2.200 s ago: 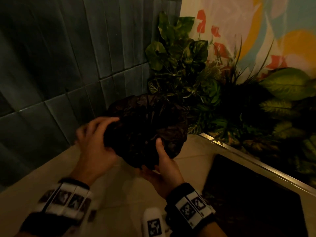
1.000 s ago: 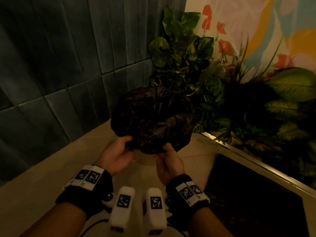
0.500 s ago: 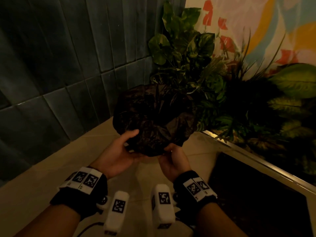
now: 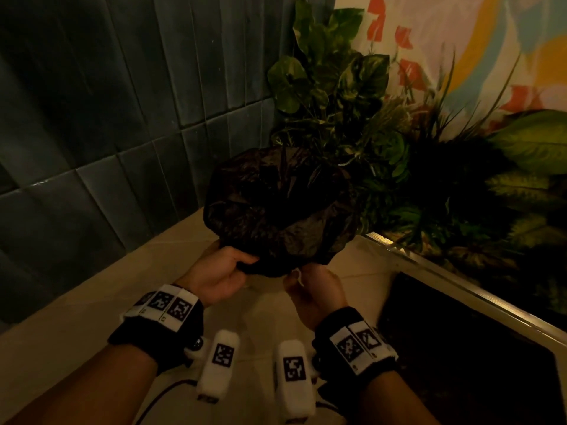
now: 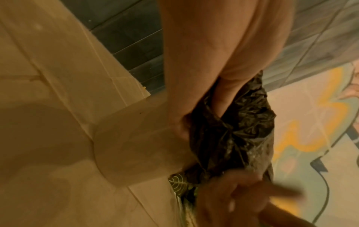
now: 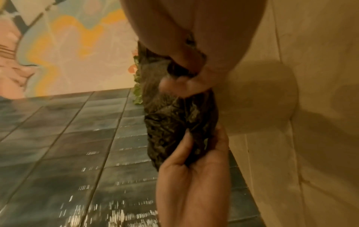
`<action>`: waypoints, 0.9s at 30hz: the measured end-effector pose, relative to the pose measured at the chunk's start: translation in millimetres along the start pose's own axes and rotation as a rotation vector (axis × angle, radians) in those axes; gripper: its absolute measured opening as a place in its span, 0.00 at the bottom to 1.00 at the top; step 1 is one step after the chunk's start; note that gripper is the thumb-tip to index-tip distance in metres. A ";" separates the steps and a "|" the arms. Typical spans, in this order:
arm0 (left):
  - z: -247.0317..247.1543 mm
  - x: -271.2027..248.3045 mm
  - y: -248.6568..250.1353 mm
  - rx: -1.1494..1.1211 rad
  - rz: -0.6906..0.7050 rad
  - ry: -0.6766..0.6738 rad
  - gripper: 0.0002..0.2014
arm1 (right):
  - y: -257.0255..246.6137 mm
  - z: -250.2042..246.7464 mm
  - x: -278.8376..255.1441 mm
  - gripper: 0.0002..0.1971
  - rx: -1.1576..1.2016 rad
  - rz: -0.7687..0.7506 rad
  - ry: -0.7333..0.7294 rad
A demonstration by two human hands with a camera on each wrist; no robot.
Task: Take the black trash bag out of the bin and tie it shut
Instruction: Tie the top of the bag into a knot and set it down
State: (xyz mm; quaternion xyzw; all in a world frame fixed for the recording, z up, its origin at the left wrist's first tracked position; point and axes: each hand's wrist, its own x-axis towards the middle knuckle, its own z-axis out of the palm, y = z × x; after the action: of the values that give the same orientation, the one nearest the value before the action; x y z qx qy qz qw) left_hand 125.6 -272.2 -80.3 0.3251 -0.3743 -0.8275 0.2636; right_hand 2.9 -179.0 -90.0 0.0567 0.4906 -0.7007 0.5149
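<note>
The crumpled black trash bag (image 4: 279, 207) bulges in mid-air in front of me in the head view. My left hand (image 4: 242, 265) grips the bag's near lower edge, thumb over the plastic. My right hand (image 4: 299, 276) pinches the same edge just to the right, fingers curled. In the left wrist view my left hand's fingers (image 5: 219, 98) dig into the bag (image 5: 237, 138). The right wrist view shows my right fingertips (image 6: 180, 83) bunching the bag (image 6: 174, 122). A beige cylinder (image 5: 136, 145), apparently the bin, stands below the bag.
Dark tiled wall (image 4: 92, 118) on the left, painted wall (image 4: 475, 41) behind. Leafy plants (image 4: 331, 87) crowd close behind the bag, in a bed with a metal rim (image 4: 445, 271). A dark panel (image 4: 460, 357) lies at the right. Beige tiled floor (image 4: 76, 317) spreads below.
Both hands have come off the bag's sides to its near lower edge. My left thumb has closed over the plastic and the hands have drawn closer together.
</note>
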 end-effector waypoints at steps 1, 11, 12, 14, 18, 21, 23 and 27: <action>-1.5 1.9 -0.7 0.031 -0.006 0.014 0.22 | -1.3 -2.1 -6.5 0.09 0.077 -0.002 -0.017; 1.4 0.0 -0.7 0.882 -0.053 0.242 0.40 | -22.4 32.2 -10.3 0.37 -0.188 -0.105 -0.043; -2.9 -1.5 2.3 1.004 -0.094 0.235 0.49 | -24.8 34.1 -9.2 0.37 -0.191 -0.104 -0.022; -4.3 -14.4 13.7 1.127 -0.173 0.238 0.57 | -28.3 35.7 -9.3 0.37 -0.195 -0.087 -0.017; 4.6 -52.2 41.4 0.818 -0.045 0.278 0.37 | -33.7 31.0 -7.9 0.35 -0.230 -0.038 -0.095; 17.6 -51.5 60.8 0.424 0.109 0.362 0.33 | -40.6 29.6 -3.0 0.37 -0.263 0.027 -0.129; 32.6 -38.3 67.2 0.375 0.056 0.371 0.33 | -43.9 32.0 1.2 0.43 -0.275 0.063 -0.097; 46.3 3.0 69.6 0.425 -0.071 0.414 0.45 | -47.8 41.3 6.6 0.42 -0.303 0.159 -0.072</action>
State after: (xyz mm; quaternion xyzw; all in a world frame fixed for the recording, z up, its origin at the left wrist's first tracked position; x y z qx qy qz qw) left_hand 103.1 -293.9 -2.8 0.5477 -0.4658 -0.6555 0.2311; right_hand -19.7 -214.8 -42.5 -0.0079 0.5658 -0.5776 0.5884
